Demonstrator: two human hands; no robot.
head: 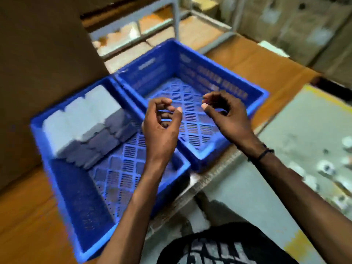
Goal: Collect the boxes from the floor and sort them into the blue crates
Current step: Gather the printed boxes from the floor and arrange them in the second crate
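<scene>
- Sitting packed in the left blue crate (62, 187): rows of white boxes (80, 115), filling its far-left part up against the wall; their near faces look grey in shadow. Rest of that crate's slotted floor is bare.
- Right blue crate (253, 94) stands just beside the left one, walls touching or nearly so at the shared corner; set a bit farther back. Nothing visible in it but the slotted floor.
- Both crates rest on brown cardboard sheeting (257, 60) spread over the ground.
- Left hand (162, 126) hangs above the seam between the 2 crates, fingers curled loosely inward, thumb tip near the index tip. Holds nothing that I can see; pic is blurred, so cannot tell for sure.
- Right hand (226, 113) hovers over the right crate's floor, fingers curled too, thumb and index close together. A thin dark line shows near the fingertips, too blurred to tell what it is or whether it's pinched.
- Hands are apart, no contact w/ each other or the crates.
- Black band (265, 153) on the right wrist.
- Dark shirt w/ pale lettering (219, 248) at the bottom edge.
- To the right, grey concrete floor (285, 130) w/ a yellow stripe; small white items (325, 166) scattered on it, too blurred to say exactly what.
- Behind the crates: a grey metal frame (177, 18); big brown cartons (42, 54) at left.
</scene>
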